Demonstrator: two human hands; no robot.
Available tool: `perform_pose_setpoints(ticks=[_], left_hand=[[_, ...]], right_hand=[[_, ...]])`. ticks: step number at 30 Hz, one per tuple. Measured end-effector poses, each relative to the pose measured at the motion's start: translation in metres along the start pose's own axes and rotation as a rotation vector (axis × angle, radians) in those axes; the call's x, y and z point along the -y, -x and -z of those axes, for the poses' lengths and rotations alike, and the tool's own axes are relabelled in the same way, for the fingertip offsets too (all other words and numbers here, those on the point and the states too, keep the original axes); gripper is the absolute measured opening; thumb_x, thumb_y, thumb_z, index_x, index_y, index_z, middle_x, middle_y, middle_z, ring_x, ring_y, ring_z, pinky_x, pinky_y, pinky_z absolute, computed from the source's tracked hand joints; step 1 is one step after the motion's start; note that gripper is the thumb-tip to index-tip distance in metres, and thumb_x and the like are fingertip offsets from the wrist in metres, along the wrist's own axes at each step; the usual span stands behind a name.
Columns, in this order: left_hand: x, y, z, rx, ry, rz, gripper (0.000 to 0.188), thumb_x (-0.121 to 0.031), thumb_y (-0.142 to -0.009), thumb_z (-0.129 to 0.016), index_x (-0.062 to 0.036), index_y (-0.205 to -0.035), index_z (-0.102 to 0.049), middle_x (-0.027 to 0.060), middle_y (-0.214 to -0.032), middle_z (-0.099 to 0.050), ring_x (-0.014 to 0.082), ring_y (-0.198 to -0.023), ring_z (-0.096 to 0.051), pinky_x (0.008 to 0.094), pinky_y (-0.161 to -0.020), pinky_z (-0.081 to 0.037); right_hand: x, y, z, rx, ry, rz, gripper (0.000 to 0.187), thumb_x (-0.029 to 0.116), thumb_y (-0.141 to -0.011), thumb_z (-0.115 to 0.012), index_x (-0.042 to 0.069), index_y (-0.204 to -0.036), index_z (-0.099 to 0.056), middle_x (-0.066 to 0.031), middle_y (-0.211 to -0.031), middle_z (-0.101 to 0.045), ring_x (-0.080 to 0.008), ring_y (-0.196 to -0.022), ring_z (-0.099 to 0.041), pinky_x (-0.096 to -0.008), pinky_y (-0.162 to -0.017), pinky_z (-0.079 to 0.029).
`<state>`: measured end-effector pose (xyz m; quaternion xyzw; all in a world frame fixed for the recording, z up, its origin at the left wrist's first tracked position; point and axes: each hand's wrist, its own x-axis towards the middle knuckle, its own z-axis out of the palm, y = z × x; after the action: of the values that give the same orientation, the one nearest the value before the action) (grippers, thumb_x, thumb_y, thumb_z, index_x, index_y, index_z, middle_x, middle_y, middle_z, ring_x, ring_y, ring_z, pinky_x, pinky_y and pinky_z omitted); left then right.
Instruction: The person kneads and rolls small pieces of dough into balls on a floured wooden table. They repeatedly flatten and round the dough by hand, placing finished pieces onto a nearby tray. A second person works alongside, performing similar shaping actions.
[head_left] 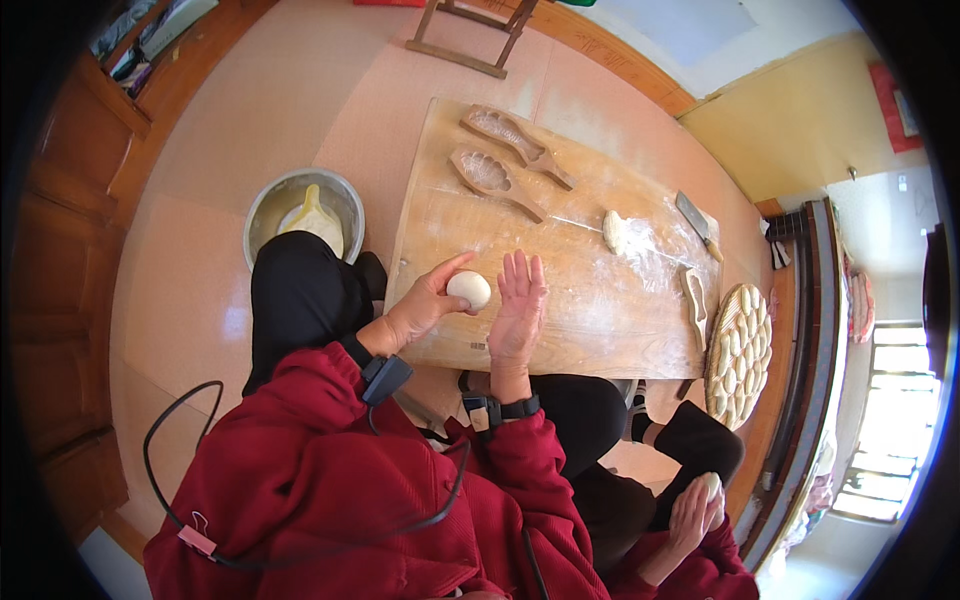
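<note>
Dough ball (469, 290) sits between thumb and fingers of your left hand (418, 305) over the floured wooden board (600, 310), probably gripped lightly to stay round, your empty right hand (518, 315) spread just beside.

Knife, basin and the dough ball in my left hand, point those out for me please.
Knife (693, 217): head view, on the blade.
Basin (266, 211): head view, on the inner wall.
Dough ball (470, 290): head view, on its middle.
</note>
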<state>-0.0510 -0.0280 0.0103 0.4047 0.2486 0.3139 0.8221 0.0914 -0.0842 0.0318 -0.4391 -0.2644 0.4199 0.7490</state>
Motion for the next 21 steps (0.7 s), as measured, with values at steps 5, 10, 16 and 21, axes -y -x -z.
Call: perform_pose_setpoints(ticks=[5,10,16,21], left_hand=[[-0.03,0.001,-0.005,0.364,0.6,0.156,0.063,-0.012,-0.091,-0.061,0.0023,-0.147,-0.034,0.0233,-0.137,-0.052,0.0374,-0.127,-0.053,0.0459,-0.096,-0.052],[-0.034,0.009,-0.016,0.563,0.936,0.266,0.06,-0.025,-0.096,-0.051,0.0095,-0.143,-0.035,0.0336,-0.142,-0.044,0.0446,-0.133,-0.044,0.0582,-0.092,-0.051],[-0.039,0.02,-0.028,0.558,0.993,0.252,0.061,-0.034,-0.097,-0.041,0.0086,-0.14,-0.041,0.0313,-0.141,-0.046,0.0467,-0.136,-0.04,0.0677,-0.097,-0.042],[-0.037,0.023,-0.029,0.475,0.859,0.226,0.057,-0.033,-0.098,-0.04,0.0064,-0.139,-0.043,0.0281,-0.14,-0.049,0.0452,-0.134,-0.043,0.0628,-0.097,-0.044]], right_hand=[[0.02,0.009,0.007,-0.227,0.03,-0.048,0.057,0.037,-0.105,-0.043,-0.002,-0.145,-0.035,-0.0249,-0.139,-0.05,-0.0357,-0.125,-0.055,-0.042,-0.1,-0.046],[0.02,0.016,0.008,-0.302,-0.022,-0.033,0.047,0.03,-0.102,-0.051,-0.003,-0.135,-0.045,-0.0233,-0.124,-0.06,-0.0334,-0.109,-0.065,-0.0384,-0.089,-0.052],[0.024,0.018,0.006,-0.31,-0.04,-0.023,0.042,0.026,-0.102,-0.051,-0.003,-0.131,-0.048,-0.0212,-0.12,-0.063,-0.0304,-0.104,-0.067,-0.0372,-0.084,-0.054],[0.022,0.014,0.006,-0.334,-0.085,-0.032,0.039,0.025,-0.102,-0.052,-0.003,-0.129,-0.05,-0.0198,-0.118,-0.063,-0.0286,-0.102,-0.067,-0.0362,-0.083,-0.054]])
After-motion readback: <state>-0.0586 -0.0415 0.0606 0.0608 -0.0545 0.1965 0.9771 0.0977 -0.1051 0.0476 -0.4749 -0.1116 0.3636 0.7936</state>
